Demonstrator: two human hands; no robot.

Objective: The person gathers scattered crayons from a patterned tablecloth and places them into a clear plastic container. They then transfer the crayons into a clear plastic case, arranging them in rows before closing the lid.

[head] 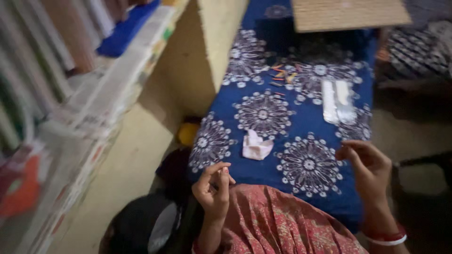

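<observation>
Pink folded cloth piece (256, 146), small and crumpled with one flap standing up, lies on the dark blue bedsheet printed with white round floral medallions (301, 122), between my two hands and a little beyond them, touching neither. I see my left hand (214, 186) raised over the near edge of the bed with thumb and forefinger pressed together; whether something thin is caught between them I cannot tell, it is too small and dim. My right hand (369, 167) hovers to the right with the fingers curled inward and the tips close, and I cannot make out anything held in it; a red and white bangle (388, 237) sits on that wrist, partly cut off by the lower edge.

Further up the sheet lies a pale ribbed flat packet or pair of strips (338, 101), blurred enough that I cannot name it surely. Near it a scatter of small orange and red sticks (281, 75) is hard to resolve. A tan woven mat or board (348, 14) is cut off at the top. My red patterned garment (278, 226) fills the bottom. To the left, a yellowish wall ledge (188, 70) and blurred stacked papers on a shelf (84, 108) run out of view
</observation>
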